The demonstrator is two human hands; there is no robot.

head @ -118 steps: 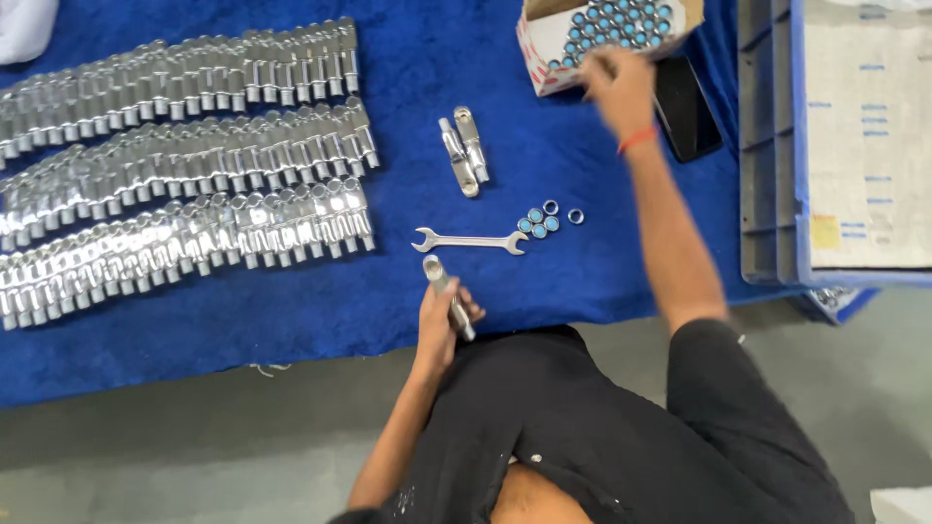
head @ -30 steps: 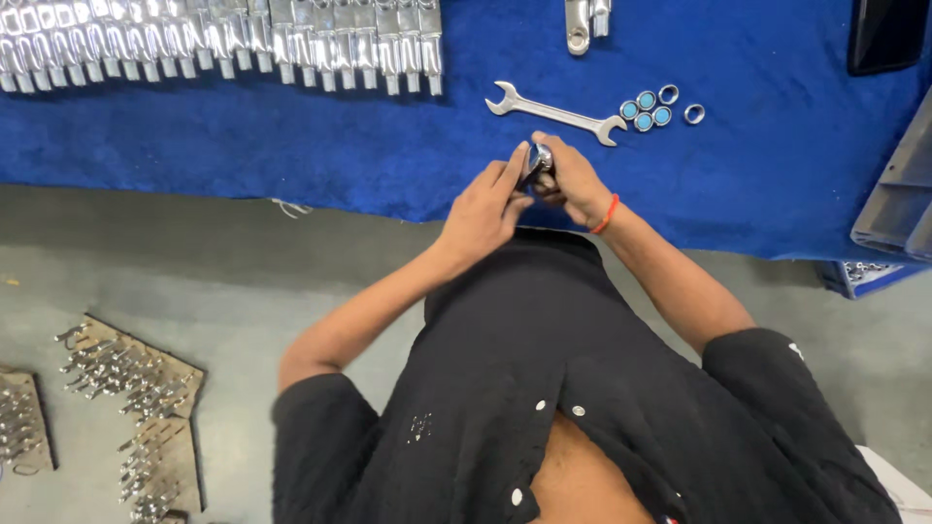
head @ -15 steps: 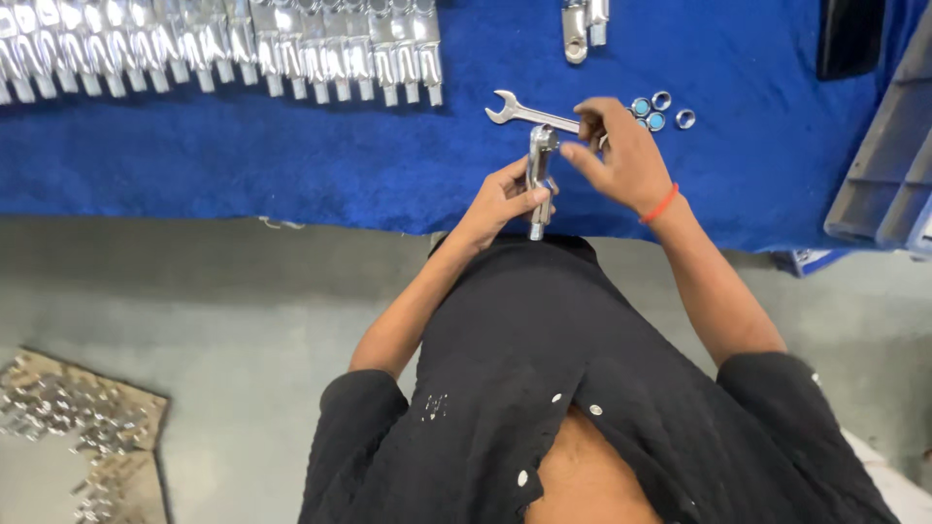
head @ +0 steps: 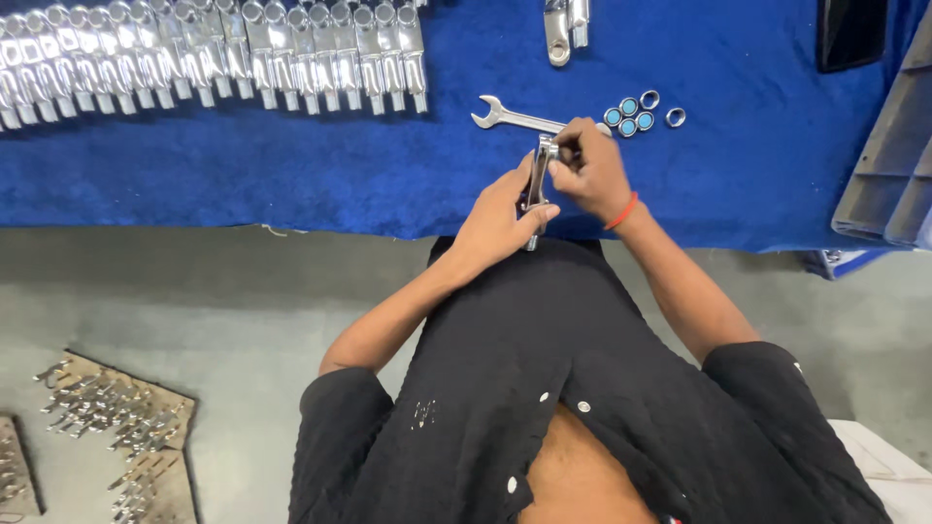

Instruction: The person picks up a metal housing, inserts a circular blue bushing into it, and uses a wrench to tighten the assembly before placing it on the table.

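A: At the tabletop's near edge, dead centre: chrome metal fitting [head: 537, 184], held upright over the blue cloth [head: 388, 175]. Left hand [head: 497, 218] wraps the lower shaft, fingers clenched on it. Right hand [head: 590, 170] at the fitting's 2 o'clock, fingers pinched at its top end; can't tell what, if anything small, sits between them.

B: Handling?

A: Looks like solid polished metal, so I'd judge stiff, fairly heavy for its size, slick. Best hold is round the straight shaft, as the left hand has it; the top end is narrow, only good for a fingertip pinch.

B: Around it?

A: Open-ended spanner [head: 515, 118] flat on the cloth at 11 o'clock, just beside the right hand. Small nuts with blue inserts [head: 631, 112] at 1 o'clock, near the spanner's end. Long row of matching chrome parts [head: 214, 49] at 10 o'clock, well apart. One more chrome piece [head: 566, 24] at 12. Grey crate [head: 888, 165] at 3. More metal parts on cardboard [head: 116, 427] on the floor, 8 o'clock.
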